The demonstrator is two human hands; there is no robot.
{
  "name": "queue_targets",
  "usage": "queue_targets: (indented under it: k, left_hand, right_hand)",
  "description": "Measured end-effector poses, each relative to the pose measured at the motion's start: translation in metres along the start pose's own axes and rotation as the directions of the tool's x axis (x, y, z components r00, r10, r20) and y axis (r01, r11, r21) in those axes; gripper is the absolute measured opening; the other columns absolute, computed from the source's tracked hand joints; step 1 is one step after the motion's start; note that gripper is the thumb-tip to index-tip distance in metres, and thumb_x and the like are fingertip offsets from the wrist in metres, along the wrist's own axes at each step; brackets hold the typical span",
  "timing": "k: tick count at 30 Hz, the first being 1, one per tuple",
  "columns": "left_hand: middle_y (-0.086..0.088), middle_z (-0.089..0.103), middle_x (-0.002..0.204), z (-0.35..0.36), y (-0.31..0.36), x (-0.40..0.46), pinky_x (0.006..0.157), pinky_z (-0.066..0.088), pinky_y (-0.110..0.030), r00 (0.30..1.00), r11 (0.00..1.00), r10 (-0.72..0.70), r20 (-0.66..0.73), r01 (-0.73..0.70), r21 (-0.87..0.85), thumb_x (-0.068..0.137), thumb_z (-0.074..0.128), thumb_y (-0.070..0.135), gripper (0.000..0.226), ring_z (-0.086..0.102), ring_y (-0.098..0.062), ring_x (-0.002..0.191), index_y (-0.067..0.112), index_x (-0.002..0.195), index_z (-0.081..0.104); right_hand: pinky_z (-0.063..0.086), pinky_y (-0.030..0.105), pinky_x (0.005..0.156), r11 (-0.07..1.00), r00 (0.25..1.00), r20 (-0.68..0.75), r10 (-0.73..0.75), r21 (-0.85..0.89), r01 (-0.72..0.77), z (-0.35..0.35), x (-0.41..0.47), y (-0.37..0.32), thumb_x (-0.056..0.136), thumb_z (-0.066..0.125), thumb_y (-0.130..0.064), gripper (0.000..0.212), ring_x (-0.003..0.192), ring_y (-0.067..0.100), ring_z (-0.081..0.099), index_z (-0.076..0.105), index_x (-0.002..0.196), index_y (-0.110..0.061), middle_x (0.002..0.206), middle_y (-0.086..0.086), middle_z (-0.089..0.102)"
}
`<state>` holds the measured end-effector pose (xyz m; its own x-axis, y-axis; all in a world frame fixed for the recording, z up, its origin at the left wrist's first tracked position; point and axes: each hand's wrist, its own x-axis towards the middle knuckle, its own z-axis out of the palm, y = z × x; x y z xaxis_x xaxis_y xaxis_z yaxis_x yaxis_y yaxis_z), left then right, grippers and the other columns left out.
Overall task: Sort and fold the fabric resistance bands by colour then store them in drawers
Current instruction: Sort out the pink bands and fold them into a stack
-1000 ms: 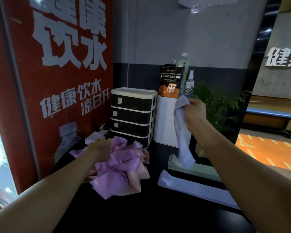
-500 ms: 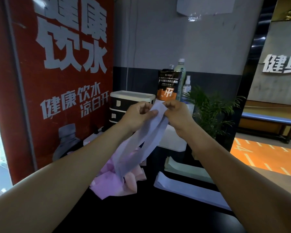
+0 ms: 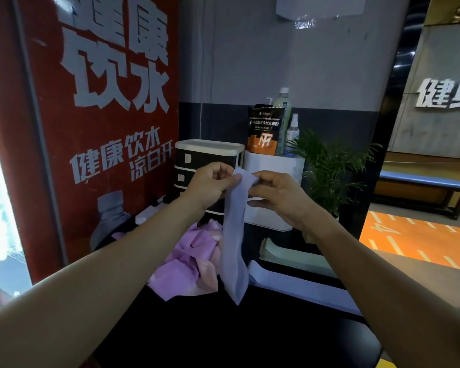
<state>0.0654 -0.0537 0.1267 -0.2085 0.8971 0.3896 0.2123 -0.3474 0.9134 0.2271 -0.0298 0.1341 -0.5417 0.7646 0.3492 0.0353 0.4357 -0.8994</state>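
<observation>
Fingers of the left hand (image 3: 210,183) and right hand (image 3: 275,192) pinch the top of a blue band (image 3: 234,235), which hangs over the table (image 3: 223,335) beside the pink pile (image 3: 186,258). Held unevenly, its layers could skew and fold crooked; the loose tail might also snag the pile or drag across the flat bands (image 3: 298,288).

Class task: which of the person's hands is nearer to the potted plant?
Right. The right hand pinches the hanging blue band just beside the plant; the left hand grips the band's other edge, farther away, before the drawers.
</observation>
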Motion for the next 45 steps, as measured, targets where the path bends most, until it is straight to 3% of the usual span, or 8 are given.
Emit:
queue_targets:
  k: [9, 12, 17, 21, 31, 35, 38, 45]
  left_hand:
    - [0.007, 0.057, 0.09, 0.011, 0.001, -0.015, 0.075, 0.045, -0.015, 0.98, 0.955, 0.193, -0.047, -0.176, 0.238, 0.085, 0.065, 0.015, 0.018, 0.056, -0.007, 0.085, 0.014, 0.1, 0.055]
    - [-0.002, 0.063, 0.106, 0.01, 0.0, -0.023, 0.085, 0.05, -0.023, 0.985, 0.972, 0.164, 0.053, -0.17, 0.159, 0.088, 0.061, 0.022, 0.026, 0.061, -0.017, 0.103, 0.012, 0.111, 0.056]
    - [-0.013, 0.066, 0.108, 0.002, 0.004, -0.023, 0.091, 0.051, -0.047, 0.986, 0.975, 0.166, -0.008, -0.163, 0.149, 0.091, 0.056, 0.012, 0.023, 0.062, -0.028, 0.103, 0.01, 0.113, 0.061]
    - [-0.006, 0.067, 0.099, 0.005, 0.006, -0.018, 0.095, 0.05, -0.047, 0.996, 0.995, 0.079, -0.037, -0.076, 0.064, 0.095, 0.048, 0.007, 0.02, 0.064, -0.023, 0.098, 0.016, 0.103, 0.064]
    - [-0.01, 0.066, 0.103, 0.016, 0.006, -0.018, 0.092, 0.051, -0.048, 0.997, 0.995, 0.021, 0.076, -0.028, 0.099, 0.087, 0.062, 0.013, 0.01, 0.063, -0.029, 0.102, 0.023, 0.089, 0.061]
    - [-0.01, 0.065, 0.1, 0.023, 0.009, -0.017, 0.087, 0.054, -0.045, 0.997, 0.993, 0.029, 0.077, -0.038, 0.113, 0.085, 0.064, 0.012, 0.01, 0.064, -0.027, 0.099, 0.015, 0.093, 0.059]
    - [-0.007, 0.066, 0.094, 0.034, 0.013, -0.013, 0.085, 0.055, -0.042, 0.998, 0.996, 0.03, 0.05, -0.034, 0.082, 0.085, 0.064, 0.009, 0.011, 0.064, -0.023, 0.092, 0.016, 0.093, 0.061]
    - [-0.003, 0.066, 0.089, 0.055, 0.019, 0.003, 0.077, 0.056, -0.034, 0.999, 0.986, -0.032, -0.021, 0.028, -0.163, 0.087, 0.062, 0.007, 0.013, 0.064, -0.015, 0.079, 0.01, 0.099, 0.062]
  right_hand:
    - [0.057, 0.024, 0.063, 0.999, 0.972, -0.234, 0.031, -0.003, -0.033, 0.005, 0.007, -0.001, 0.092, 0.054, -0.004, 0.018, 0.061, 0.016, 0.058, 0.064, 0.078, -0.001, 0.071, 0.012, 0.058]
    - [0.055, 0.025, 0.069, 0.998, 0.986, -0.168, 0.006, 0.062, 0.005, 0.008, 0.006, -0.005, 0.092, 0.056, -0.014, 0.021, 0.063, 0.012, 0.062, 0.065, 0.074, -0.009, 0.071, 0.007, 0.063]
    - [0.05, 0.014, 0.07, 0.991, 0.989, -0.132, -0.067, -0.128, 0.05, 0.004, 0.004, -0.005, 0.097, 0.047, -0.02, 0.023, 0.078, 0.007, 0.06, 0.068, 0.096, -0.011, 0.091, 0.005, 0.066]
    - [0.048, 0.012, 0.059, 0.984, 0.954, -0.288, -0.087, -0.175, 0.037, -0.001, 0.006, -0.004, 0.091, 0.059, -0.015, 0.003, 0.069, 0.007, 0.055, 0.06, 0.092, -0.013, 0.082, -0.003, 0.059]
    - [0.045, 0.019, 0.057, 0.985, 0.946, -0.299, -0.122, -0.152, 0.079, -0.005, 0.005, 0.002, 0.085, 0.065, -0.003, 0.017, 0.06, 0.011, 0.05, 0.057, 0.073, -0.013, 0.069, 0.001, 0.055]
    - [0.046, 0.012, 0.054, 0.989, 0.949, -0.299, -0.099, -0.136, 0.061, -0.012, 0.001, 0.005, 0.086, 0.064, -0.005, 0.018, 0.063, 0.011, 0.051, 0.056, 0.074, -0.015, 0.072, 0.001, 0.056]
    - [0.047, 0.023, 0.068, 0.995, 0.962, -0.271, -0.04, -0.096, 0.014, -0.017, -0.005, 0.013, 0.083, 0.067, -0.007, 0.011, 0.074, 0.017, 0.054, 0.058, 0.088, -0.006, 0.085, 0.013, 0.06]
    - [0.051, 0.044, 0.093, 0.962, 0.97, -0.033, 0.242, -0.123, -0.244, -0.032, -0.038, 0.056, 0.082, 0.068, -0.003, 0.037, 0.104, 0.031, 0.062, 0.059, 0.117, 0.003, 0.118, 0.016, 0.064]
